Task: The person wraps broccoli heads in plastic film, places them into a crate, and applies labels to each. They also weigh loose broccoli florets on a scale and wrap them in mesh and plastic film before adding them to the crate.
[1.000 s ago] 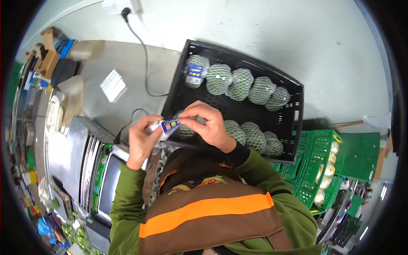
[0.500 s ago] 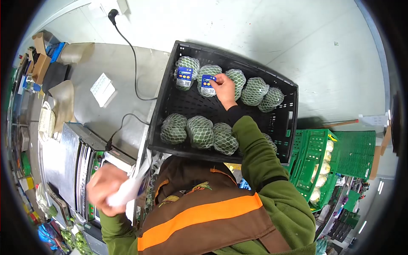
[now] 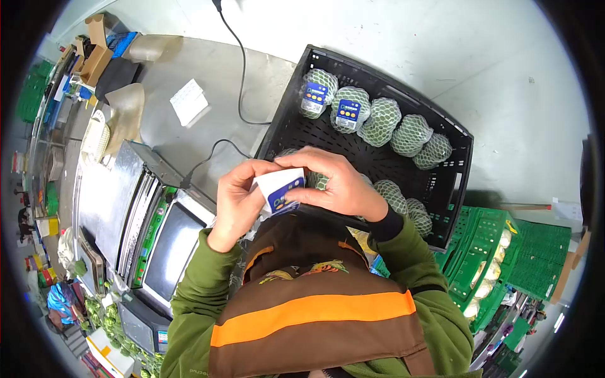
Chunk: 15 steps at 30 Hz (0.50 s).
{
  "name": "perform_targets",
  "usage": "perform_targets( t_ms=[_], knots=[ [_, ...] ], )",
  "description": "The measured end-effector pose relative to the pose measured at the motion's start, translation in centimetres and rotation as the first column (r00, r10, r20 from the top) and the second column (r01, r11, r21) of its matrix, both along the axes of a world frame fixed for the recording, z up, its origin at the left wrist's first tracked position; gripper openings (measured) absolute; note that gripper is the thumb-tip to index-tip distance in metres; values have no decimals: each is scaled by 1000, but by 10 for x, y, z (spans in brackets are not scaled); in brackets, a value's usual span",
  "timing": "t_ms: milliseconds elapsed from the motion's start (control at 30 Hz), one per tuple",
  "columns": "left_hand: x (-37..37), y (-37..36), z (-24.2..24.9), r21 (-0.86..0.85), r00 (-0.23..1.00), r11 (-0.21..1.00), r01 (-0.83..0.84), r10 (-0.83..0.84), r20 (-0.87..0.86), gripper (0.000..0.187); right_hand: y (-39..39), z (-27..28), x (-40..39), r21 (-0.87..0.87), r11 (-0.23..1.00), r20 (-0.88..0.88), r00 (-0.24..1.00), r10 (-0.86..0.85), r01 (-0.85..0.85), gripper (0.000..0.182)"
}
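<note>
Above the near side of a black plastic crate (image 3: 301, 138), my left hand (image 3: 234, 200) is closed on a strip of blue-and-white labels (image 3: 280, 189). My right hand (image 3: 340, 184) is closed at the strip's other side, its thumb pressing the printed face. In the crate's far row lie several green round items in white netting (image 3: 380, 122). Two at the left end, one in the corner (image 3: 319, 93) and its neighbour (image 3: 350, 109), carry blue labels facing up. More netted items (image 3: 391, 195) lie in the near row, partly hidden by my hands.
Left of the crate is a grey surface with a white paper (image 3: 188, 102) and black cables (image 3: 242, 82). A machine with a dark screen (image 3: 174, 252) stands at lower left. Green crates (image 3: 485, 252) with pale wrapped produce stand at right, and a white wall (image 3: 403, 38) rises behind.
My right hand has left the second netted item, where a label now sits. My left hand has brought the labels up from the lower left, and both hands meet on them. The view has shifted.
</note>
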<state>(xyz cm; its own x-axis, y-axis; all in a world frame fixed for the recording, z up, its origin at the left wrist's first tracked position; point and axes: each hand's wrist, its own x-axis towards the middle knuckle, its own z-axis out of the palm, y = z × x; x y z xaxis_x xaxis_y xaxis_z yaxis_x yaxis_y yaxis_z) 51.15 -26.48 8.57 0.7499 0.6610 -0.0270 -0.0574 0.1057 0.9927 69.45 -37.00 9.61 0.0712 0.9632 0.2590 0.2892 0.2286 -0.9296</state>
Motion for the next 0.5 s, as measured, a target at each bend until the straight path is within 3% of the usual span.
perform_targets(
  t_ms=[67,167,233,267,300,333,367,433,467,500],
  knots=[
    [-2,0,-13,-6,998,1000,31,-31,-46,15,-8,-6,-2,-39,998,59,997,-52,54,40],
    [4,-7,-23,-26,991,999,43,-46,-126,14,-20,-17,-2,50,976,35,976,-213,211,28],
    [12,-14,-27,149,984,988,-33,58,-168,10,-30,-27,4,169,929,41,939,-340,329,20],
    [11,-14,-31,211,974,977,-31,77,-213,9,-38,-25,11,95,912,-6,916,-401,399,17],
    [4,-10,-42,168,927,985,-38,98,-363,9,-48,-36,24,23,860,-131,854,-503,510,11],
    [1,-8,-40,450,936,893,10,149,-318,9,-57,-43,42,-124,794,-223,763,-607,595,10],
    [-1,-5,-36,694,947,719,42,191,-256,11,-64,-49,65,-275,712,-297,648,-702,646,10],
    [-3,-5,-33,796,959,604,34,204,-197,14,-76,-71,111,-326,668,-355,568,-742,669,17],
    [-3,-2,-27,788,965,609,89,142,-219,16,-82,-82,130,-387,646,-292,577,-762,658,20],
    [-2,-1,-32,695,986,715,80,47,-161,22,-85,-96,149,-443,623,-228,591,-773,645,22]
  ],
)
